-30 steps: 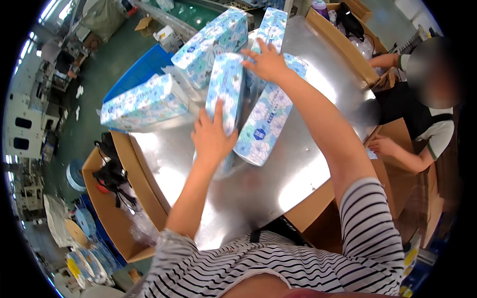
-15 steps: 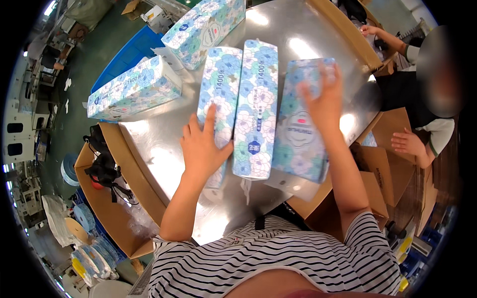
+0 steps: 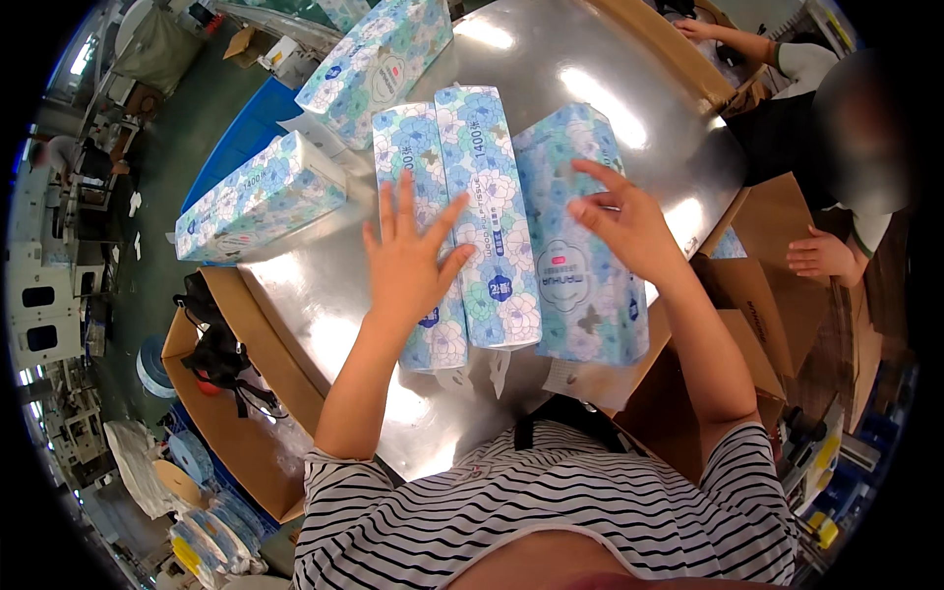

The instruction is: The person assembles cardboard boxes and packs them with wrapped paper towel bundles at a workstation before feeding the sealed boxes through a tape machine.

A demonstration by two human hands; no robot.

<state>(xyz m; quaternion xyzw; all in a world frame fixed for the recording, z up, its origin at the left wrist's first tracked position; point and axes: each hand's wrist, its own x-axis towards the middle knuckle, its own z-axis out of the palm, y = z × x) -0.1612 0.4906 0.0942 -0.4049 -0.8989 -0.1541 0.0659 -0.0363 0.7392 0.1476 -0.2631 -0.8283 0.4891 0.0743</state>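
1. Head view, looking down: a person in a striped top stands at a shiny metal table (image 3: 610,108) with three long floral tissue packs lying side by side in front of them.
2. The left hand (image 3: 408,261) lies flat, fingers spread wide, palm down on the left pack (image 3: 418,157). It grips nothing; it seems to press the pack down to steady it.
3. The middle pack (image 3: 487,197) touches the left pack along its long edge, and the fingertips of the left hand reach onto it.
4. The right hand (image 3: 624,226) rests on top of the right pack (image 3: 580,285), fingers loosely fanned and slightly bent, also pinching nothing. That pack sits a little askew, its near end overhanging the table edge.
5. The packs lie lengthwise, pointing away from the person, probably so both palms can square them into one row.
6. Two more packs (image 3: 261,197) lie farther off to the left, well apart from both hands.
7. An open cardboard box (image 3: 747,295) stands just right of the table.
8. Beyond it, a co-worker's hand (image 3: 821,256) rests near another box.
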